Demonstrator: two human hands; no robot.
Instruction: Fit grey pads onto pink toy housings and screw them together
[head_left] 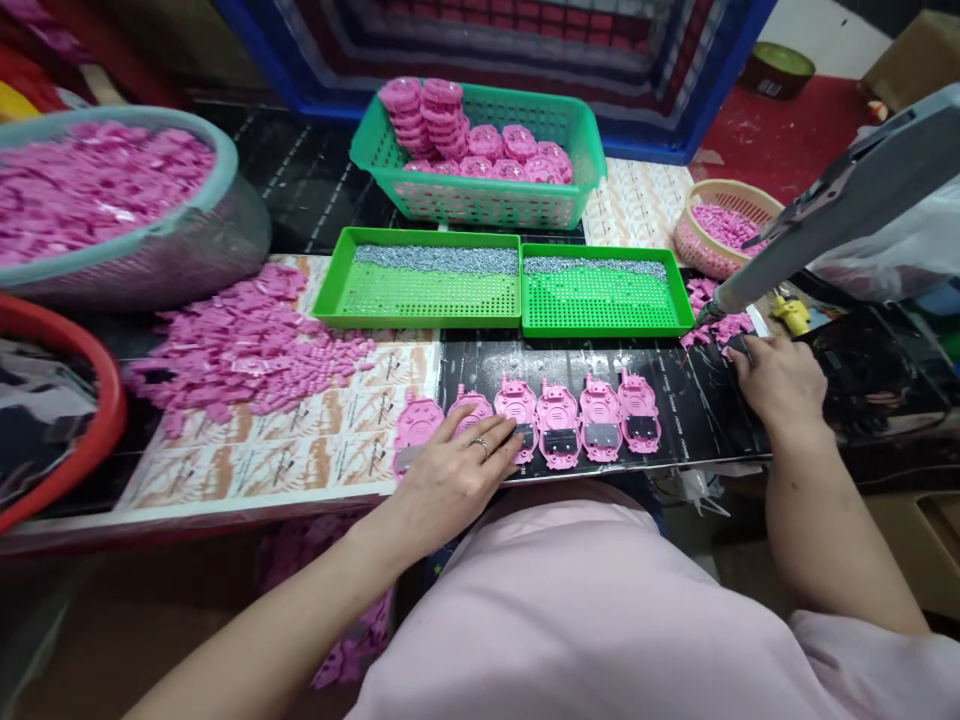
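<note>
Casings [516,402] lie beneath left fingers [495,438], parted, gripping nothing; right fingers [756,362] are too obscured to tell.

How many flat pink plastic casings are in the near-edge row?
6. From the left, the first flat pink plastic casing, second and third are partly covered by the left hand; the fourth, fifth and sixth lie to its right. Others could be hidden beneath it.

Trays [416,321] behind row of casings [557,408]; basket [487,208] behind trays.
</note>
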